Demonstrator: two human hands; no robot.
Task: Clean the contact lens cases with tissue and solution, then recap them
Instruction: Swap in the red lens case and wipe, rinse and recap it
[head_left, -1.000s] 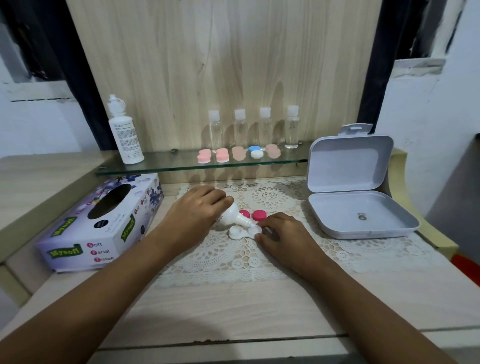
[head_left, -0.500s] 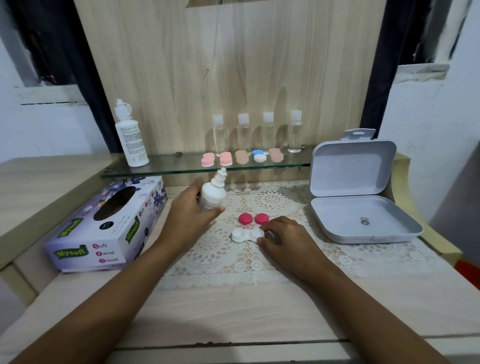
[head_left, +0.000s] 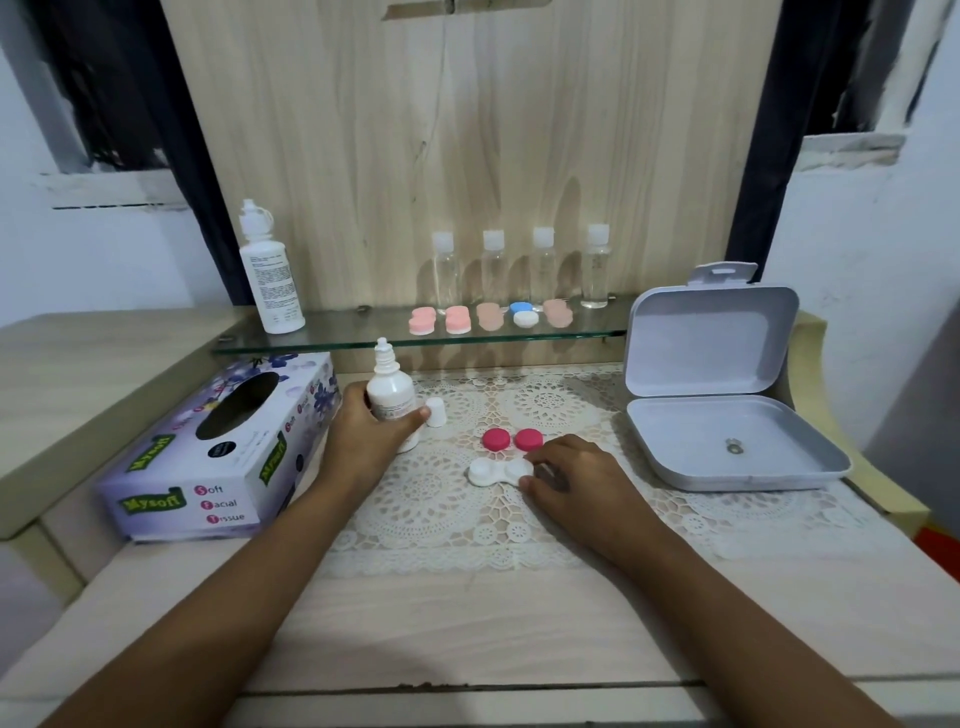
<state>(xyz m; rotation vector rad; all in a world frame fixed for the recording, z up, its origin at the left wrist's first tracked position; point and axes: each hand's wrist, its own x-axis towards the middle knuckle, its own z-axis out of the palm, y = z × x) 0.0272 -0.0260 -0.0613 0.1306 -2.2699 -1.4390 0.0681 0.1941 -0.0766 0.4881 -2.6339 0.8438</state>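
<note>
Bottle (head_left: 390, 397) is being lowered leftward, gripped by left hand (head_left: 358, 447); case (head_left: 493, 472), lying left-right, is being pinched by nearer right hand (head_left: 576, 480)

Single head view; looks forward, down at table (head_left: 467, 613); close.

Soft even indoor light, faint shadows, wide-angle bending at edges, slight blur.

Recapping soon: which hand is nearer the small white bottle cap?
Left. The left hand, gripping the dropper bottle, is just beside the bottle cap; the right hand pinches the lens case, farther off.
</note>
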